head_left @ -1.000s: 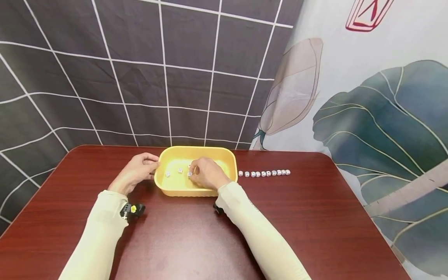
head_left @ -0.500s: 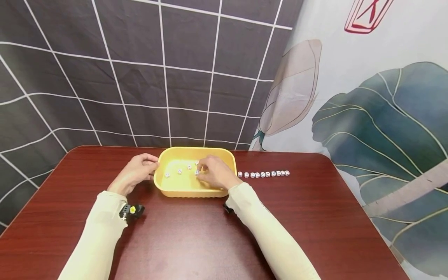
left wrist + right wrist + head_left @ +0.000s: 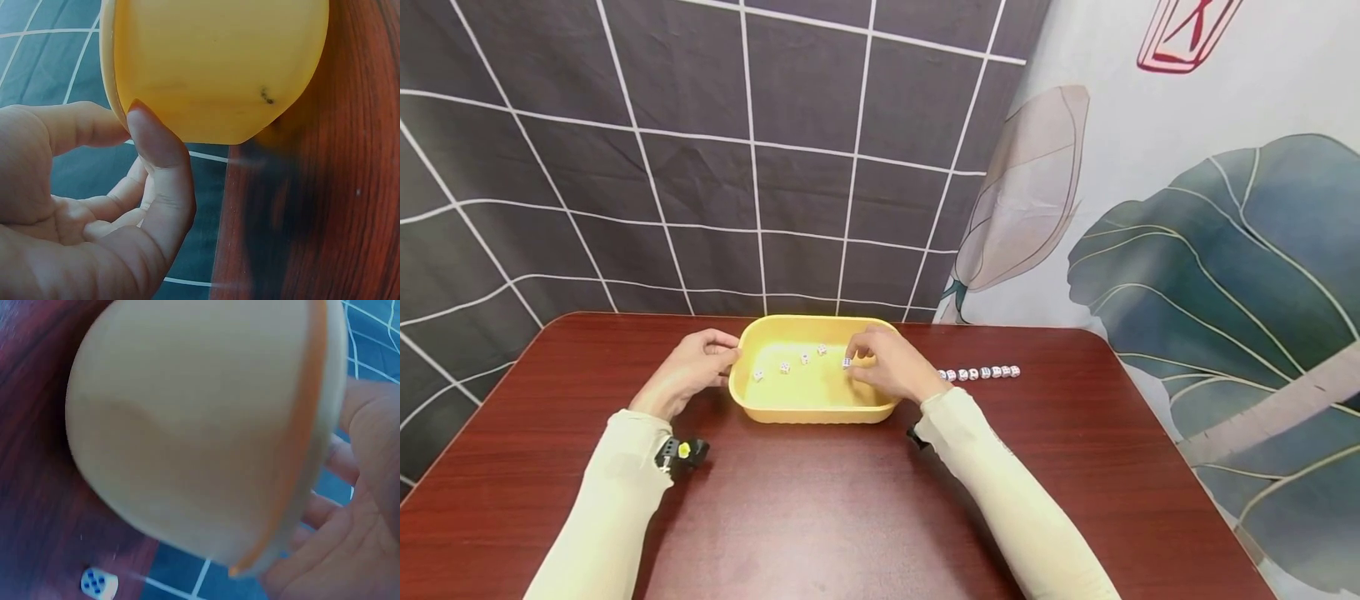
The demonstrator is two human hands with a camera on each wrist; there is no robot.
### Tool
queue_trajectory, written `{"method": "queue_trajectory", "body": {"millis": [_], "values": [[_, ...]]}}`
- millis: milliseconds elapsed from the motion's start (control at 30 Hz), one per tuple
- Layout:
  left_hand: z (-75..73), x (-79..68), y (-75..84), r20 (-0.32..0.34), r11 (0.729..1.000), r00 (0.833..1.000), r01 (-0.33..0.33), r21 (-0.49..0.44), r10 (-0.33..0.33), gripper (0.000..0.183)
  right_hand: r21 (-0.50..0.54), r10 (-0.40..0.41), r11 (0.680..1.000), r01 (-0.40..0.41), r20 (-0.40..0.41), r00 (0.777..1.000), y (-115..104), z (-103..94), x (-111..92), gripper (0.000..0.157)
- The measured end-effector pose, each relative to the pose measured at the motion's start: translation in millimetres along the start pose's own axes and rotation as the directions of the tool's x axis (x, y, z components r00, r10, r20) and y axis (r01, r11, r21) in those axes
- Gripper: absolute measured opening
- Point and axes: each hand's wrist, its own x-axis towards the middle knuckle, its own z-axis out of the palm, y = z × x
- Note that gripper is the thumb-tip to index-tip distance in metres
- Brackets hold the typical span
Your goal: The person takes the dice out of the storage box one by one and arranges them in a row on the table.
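Left hand, left of centre in the head view, has the end rim of the yellow tray between thumb and forefinger; left wrist view shows the grip close, other fingers curled in below the rim. Right hand, over the right part of the tray, pinches one white die between thumb and fingertips, narrow grip. In the right wrist view the tray wall hides those fingertips.

Tray sits mid-frame, near the far edge of the red-brown surface. Four loose dice lie inside it, well apart from one another, in a slanting line from the tray's left end up toward its far side.

Right of the tray, a row of white dice runs across toward the right of the frame, packed close; the right hand covers its left end. Five-spot die, blue pips, on the surface at the bottom left of the right wrist view, beside the tray.

Cream sleeves on both arms, dark strap at the left wrist. Behind: dark grid cloth upper left, pale cloth with a big leaf at right.
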Motion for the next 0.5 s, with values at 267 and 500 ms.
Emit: {"method": "queue_trajectory", "body": {"millis": [267, 500], "values": [[-1.4, -0.7, -1.4, 0.000, 1.000, 1.000, -0.004, 0.014, 0.004, 0.041, 0.004, -0.032, 0.999, 0.032, 0.002, 0.999, 10, -10.6, -9, 0.009], [-1.5, 0.5, -1.3, -0.004, 1.000, 1.000, -0.007, 0.011, 0.007, 0.041, 0.014, -0.033, 0.999, 0.033, 0.001, 0.999, 15, -23.3, -17, 0.011]]}}
